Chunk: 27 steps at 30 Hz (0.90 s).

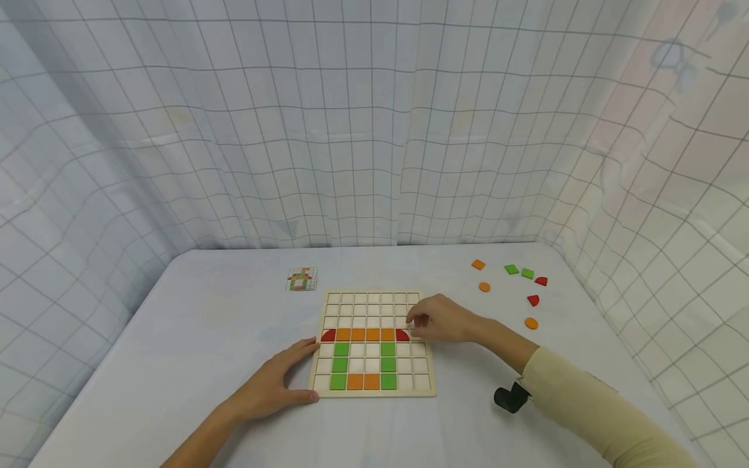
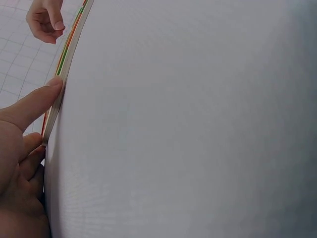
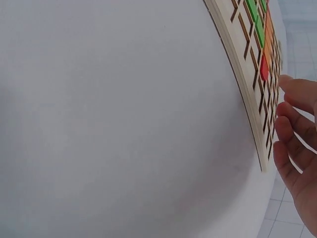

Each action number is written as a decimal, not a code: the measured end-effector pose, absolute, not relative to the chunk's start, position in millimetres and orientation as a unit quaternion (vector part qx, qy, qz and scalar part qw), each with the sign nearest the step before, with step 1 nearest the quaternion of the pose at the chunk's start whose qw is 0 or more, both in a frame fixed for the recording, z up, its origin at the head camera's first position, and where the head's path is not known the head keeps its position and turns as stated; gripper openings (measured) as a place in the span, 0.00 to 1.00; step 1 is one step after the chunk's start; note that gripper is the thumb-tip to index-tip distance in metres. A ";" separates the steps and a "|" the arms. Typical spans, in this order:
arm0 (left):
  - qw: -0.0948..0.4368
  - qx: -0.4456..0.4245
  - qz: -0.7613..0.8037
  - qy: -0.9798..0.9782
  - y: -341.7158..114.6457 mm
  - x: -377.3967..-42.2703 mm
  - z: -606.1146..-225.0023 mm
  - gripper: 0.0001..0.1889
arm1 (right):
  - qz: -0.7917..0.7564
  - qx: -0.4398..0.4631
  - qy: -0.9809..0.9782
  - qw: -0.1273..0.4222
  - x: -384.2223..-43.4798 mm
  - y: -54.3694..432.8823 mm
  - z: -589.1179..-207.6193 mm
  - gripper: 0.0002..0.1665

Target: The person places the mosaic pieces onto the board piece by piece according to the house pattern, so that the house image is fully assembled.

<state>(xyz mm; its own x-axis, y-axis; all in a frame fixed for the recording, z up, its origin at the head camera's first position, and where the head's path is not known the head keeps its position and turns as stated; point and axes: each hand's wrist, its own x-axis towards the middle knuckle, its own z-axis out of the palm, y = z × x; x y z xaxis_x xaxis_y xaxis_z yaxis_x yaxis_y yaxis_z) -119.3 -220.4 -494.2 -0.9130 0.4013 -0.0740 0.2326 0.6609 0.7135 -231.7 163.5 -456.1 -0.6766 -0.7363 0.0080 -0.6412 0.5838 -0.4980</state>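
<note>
A wooden grid board (image 1: 372, 393) lies on the white table. In it a row of orange square tiles (image 1: 357, 335) runs between two red quarter-round tiles (image 1: 329, 335), with green square tiles (image 1: 339, 364) in two columns below and two orange tiles at the bottom. My left hand (image 1: 272, 383) touches the board's left edge, thumb at the lower corner and fingers higher up. Over the right side of the board hovers my right hand (image 1: 447, 320), close to the right red tile (image 1: 402, 335). Its fingers are loosely bent, and nothing shows between them in the right wrist view.
Behind the board at left lies a small pattern card (image 1: 302, 279). Loose orange (image 1: 484, 286), green (image 1: 512, 269) and red pieces (image 1: 533, 300) are scattered at back right. A black object (image 1: 512, 398) shows by the right sleeve (image 1: 585, 403). Checked white curtains (image 1: 374, 130) surround the table.
</note>
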 end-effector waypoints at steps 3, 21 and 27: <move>0.115 0.175 0.371 0.905 -220.1 -119.9 -494.2 0.49 | -0.239 -0.387 0.885 0.101 -234.7 172.5 -449.9 0.09; 0.114 0.175 0.364 0.908 -219.4 -119.2 -489.8 0.50 | -0.254 -0.324 0.910 0.038 -262.2 234.6 -428.4 0.14; 0.118 0.171 0.365 0.907 -219.3 -120.1 -490.3 0.49 | -0.249 -0.296 0.922 0.015 -274.2 258.8 -422.3 0.15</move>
<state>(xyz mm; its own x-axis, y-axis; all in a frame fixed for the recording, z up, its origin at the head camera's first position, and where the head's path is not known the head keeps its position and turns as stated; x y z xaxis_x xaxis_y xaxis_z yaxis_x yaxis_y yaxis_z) -120.1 -219.3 -490.3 -0.9137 0.3967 -0.0887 0.2244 0.6743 0.7035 -274.2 258.8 -422.3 -0.8245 -0.5532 0.1190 -0.5380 0.7011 -0.4680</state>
